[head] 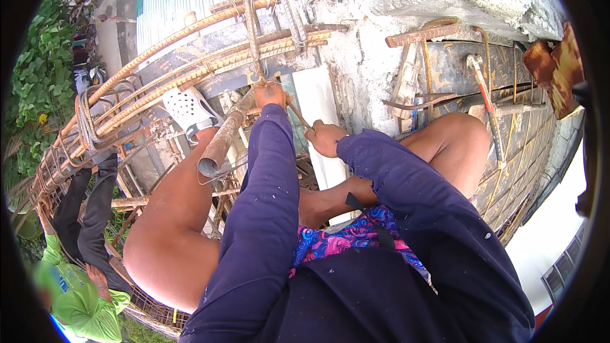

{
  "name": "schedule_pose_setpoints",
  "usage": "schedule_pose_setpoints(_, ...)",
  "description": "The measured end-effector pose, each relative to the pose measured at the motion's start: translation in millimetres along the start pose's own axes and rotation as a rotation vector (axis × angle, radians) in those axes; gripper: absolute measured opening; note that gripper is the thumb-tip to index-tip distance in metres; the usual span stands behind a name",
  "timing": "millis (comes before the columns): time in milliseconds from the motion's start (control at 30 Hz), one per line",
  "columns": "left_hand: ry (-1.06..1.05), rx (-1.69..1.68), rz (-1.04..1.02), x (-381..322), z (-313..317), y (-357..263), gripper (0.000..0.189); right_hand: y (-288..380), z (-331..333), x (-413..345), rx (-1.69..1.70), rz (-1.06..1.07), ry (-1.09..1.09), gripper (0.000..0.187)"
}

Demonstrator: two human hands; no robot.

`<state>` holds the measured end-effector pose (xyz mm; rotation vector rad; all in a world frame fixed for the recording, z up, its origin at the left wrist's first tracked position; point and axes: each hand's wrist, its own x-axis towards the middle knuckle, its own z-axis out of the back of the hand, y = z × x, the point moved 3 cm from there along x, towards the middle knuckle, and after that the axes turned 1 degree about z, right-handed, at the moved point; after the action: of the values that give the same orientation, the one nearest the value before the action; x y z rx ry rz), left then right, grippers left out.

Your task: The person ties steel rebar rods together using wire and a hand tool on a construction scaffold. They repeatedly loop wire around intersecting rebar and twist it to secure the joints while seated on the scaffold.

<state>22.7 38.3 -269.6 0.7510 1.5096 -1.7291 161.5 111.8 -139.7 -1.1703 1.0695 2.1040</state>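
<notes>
My left hand (270, 94) is closed at the lower end of a rebar stirrup (250, 31), around the upper part of a thin rusty rod. My right hand (326, 138) grips the lower end of this rusty metal rod (299, 115), which slants between the two hands. The stirrup hangs over long ribbed rebars (200, 24). A second stirrup, of several bundled bars (290, 16), stands to its right. Just left of my left forearm a rusty steel pipe (221, 145) slants down, with thin wire at its open end. A white board (321, 90) lies behind my right hand.
Rough concrete (376, 5) rises ahead and right. A hammer with a red and black handle (487, 100) rests on panels at the right. Rusty bars (421, 35) jut out there. A co-worker in a green shirt (81, 295) is at the lower left, beside the curving rebar cage.
</notes>
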Motion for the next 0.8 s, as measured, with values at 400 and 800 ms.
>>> schedule_pose_setpoints(400, 0.173, 0.038, 0.124, 18, 26, 5, 0.023, 67, 12, 11, 0.070, 0.071, 0.127, 0.029)
schedule_pose_setpoints(800, -0.099, 0.046, -0.430, 56, 35, 14, 0.025, 71, 78, -55, -0.502, 0.159, -0.124, 0.028)
